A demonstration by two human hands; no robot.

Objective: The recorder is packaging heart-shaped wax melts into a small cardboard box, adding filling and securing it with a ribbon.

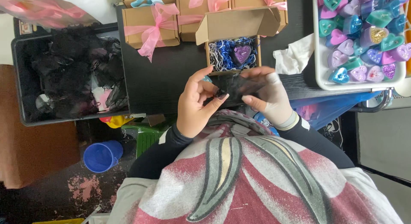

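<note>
while the open brown cardboard box (233, 40) is sitting on the black bench (167, 78) with a purple glitter heart candle (242, 53) resting inside on blue paper shreds, both hands are holding a small black see-through bag (233, 85) just in front of it. the left hand (197, 104) fingers are pinching its edge, and the right hand (269, 97) fingers are clamping the other side. it is probably best to be holding the thin bag gently so it is staying flat.
</note>
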